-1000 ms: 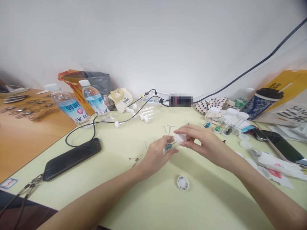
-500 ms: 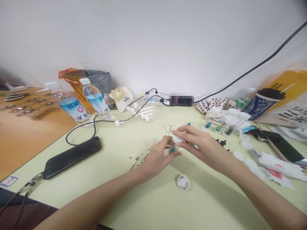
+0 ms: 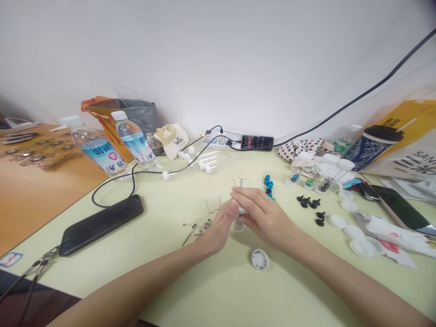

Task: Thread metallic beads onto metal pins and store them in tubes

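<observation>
Both hands come together around a small clear jar (image 3: 239, 227) with a white cap (image 3: 241, 210), just above or on the table. My left hand (image 3: 220, 225) presses against its left side, thumb up near the cap. Curving over the top from the right, my right hand (image 3: 267, 213) covers most of the jar with its fingers. What is inside the jar is hidden. Nearer to me lies a round white lid (image 3: 260, 259) with small metal bits in it. Left of my left hand are loose pins (image 3: 195, 227) and bent hex keys (image 3: 213, 206).
Blue balls (image 3: 269, 184) and black screw-like pieces (image 3: 308, 202) lie behind and right. Capped jars (image 3: 327, 175), white lids (image 3: 354, 232) and a phone (image 3: 405, 209) fill the right side. A black power bank or phone (image 3: 102, 225), a cable and water bottles (image 3: 136, 141) stand left.
My right hand has moved left and down over the cap, and the hands have closed together around the jar. The blue balls and black pieces are now uncovered.
</observation>
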`<action>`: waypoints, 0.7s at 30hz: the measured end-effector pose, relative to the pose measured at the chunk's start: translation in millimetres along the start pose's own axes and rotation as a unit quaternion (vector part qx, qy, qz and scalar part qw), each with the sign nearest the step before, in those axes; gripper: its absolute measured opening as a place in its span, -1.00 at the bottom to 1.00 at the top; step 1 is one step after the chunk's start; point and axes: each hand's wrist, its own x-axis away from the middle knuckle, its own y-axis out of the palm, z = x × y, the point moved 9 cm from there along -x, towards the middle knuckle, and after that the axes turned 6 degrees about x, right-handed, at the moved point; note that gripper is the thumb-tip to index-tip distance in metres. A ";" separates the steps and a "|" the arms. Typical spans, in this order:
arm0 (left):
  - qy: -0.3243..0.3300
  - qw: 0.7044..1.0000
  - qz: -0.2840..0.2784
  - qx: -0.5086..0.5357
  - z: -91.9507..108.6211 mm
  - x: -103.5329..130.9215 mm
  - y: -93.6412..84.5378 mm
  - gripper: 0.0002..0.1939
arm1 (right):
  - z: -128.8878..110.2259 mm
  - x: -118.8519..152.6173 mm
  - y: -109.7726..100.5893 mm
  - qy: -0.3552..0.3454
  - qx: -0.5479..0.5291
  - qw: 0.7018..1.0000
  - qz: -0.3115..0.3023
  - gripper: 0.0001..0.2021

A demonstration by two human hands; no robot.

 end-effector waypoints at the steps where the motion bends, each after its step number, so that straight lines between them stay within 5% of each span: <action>1: -0.007 1.000 0.005 -0.003 -0.5 0.4 0.4 -0.54 | -0.1 -0.5 -0.4 0.001 0.005 1.000 0.004 -0.63; 21: -0.024 0.999 0.030 -0.037 8.8 -2.7 -1.1 -0.60 | -6.8 -3.4 -1.4 0.006 0.043 0.999 0.023 -0.69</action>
